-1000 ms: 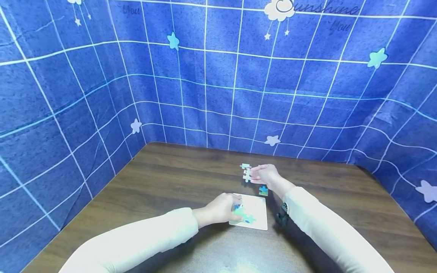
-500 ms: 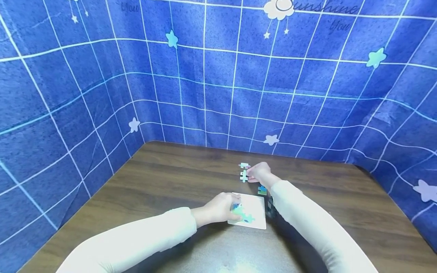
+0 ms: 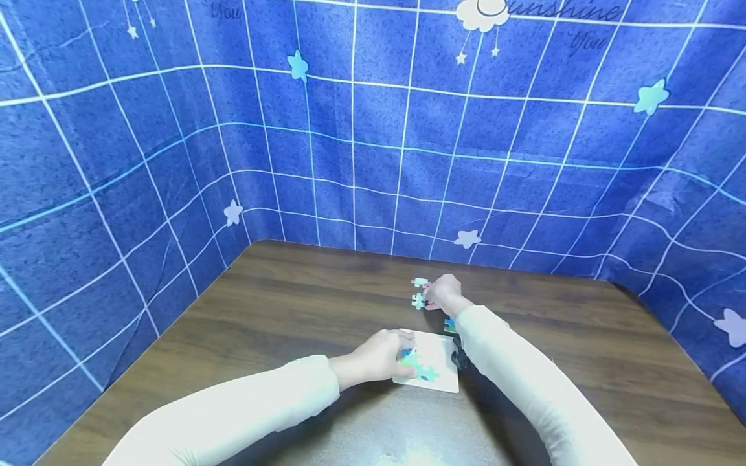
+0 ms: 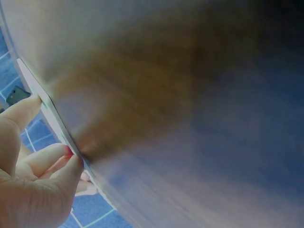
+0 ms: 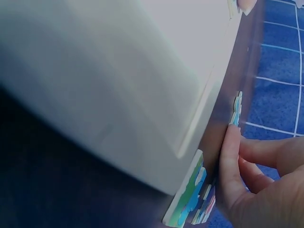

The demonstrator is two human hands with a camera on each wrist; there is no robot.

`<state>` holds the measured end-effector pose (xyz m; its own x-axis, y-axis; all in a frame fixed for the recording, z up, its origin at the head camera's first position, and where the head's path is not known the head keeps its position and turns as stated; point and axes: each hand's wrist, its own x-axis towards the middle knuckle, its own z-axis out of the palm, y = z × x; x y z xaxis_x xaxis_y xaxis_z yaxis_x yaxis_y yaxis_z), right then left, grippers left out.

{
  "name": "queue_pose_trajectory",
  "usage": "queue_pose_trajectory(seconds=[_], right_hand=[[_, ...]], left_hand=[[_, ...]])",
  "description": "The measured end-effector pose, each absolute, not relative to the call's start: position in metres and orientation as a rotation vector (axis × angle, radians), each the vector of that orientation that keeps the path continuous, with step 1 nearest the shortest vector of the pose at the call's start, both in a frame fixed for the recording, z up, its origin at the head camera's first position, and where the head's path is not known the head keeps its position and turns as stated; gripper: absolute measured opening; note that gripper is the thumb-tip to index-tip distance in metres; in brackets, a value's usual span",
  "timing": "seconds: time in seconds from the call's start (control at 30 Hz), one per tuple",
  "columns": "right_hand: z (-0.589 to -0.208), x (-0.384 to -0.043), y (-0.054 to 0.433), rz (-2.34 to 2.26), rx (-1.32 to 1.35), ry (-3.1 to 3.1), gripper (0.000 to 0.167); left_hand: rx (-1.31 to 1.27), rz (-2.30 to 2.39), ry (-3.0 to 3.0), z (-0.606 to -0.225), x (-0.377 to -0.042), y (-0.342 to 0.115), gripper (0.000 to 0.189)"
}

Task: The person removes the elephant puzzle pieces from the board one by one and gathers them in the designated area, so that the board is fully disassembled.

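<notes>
My left hand holds the left side of a white square puzzle board, fingers and thumb curled over its edge. Part of a green and blue picture on the board shows beside the thumb. Beyond the board, my right hand pinches the near end of a pale jigsaw piece that lies at table level. In the head view this jigsaw piece sticks out left of the fingertips. The fingers hide its right end.
Just behind lies another jigsaw piece. A blue and green piece sits behind the board, partly covered by the right sleeve. The brown wooden table meets a blue checked curtain at the back and sides.
My right hand has moved slightly left and its spread fingers have closed on the jigsaw piece, which has shifted a little left. My left hand and the board have stayed in place.
</notes>
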<state>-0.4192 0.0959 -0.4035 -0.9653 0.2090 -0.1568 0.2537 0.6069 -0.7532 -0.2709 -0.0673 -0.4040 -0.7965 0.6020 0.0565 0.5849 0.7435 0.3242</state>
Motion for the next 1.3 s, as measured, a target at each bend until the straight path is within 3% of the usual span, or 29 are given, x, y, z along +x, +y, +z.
queue_pose_trajectory(seconds=[0.5, 0.8, 1.3], right_hand=[[-0.407, -0.422, 0.098, -1.56, 0.535, 2.571, 0.025], [-0.399, -0.414, 0.107, -1.749, 0.541, 2.402, 0.037], [-0.362, -0.397, 0.135, -1.898, 0.42, 2.294, 0.031]], left_hand=[[0.965, 0.496, 2.888, -0.402, -0.269, -0.064, 0.054], [0.961, 0.483, 2.888, -0.403, -0.269, -0.063, 0.055], [0.992, 0.475, 2.834, -0.402, -0.272, -0.069, 0.056]])
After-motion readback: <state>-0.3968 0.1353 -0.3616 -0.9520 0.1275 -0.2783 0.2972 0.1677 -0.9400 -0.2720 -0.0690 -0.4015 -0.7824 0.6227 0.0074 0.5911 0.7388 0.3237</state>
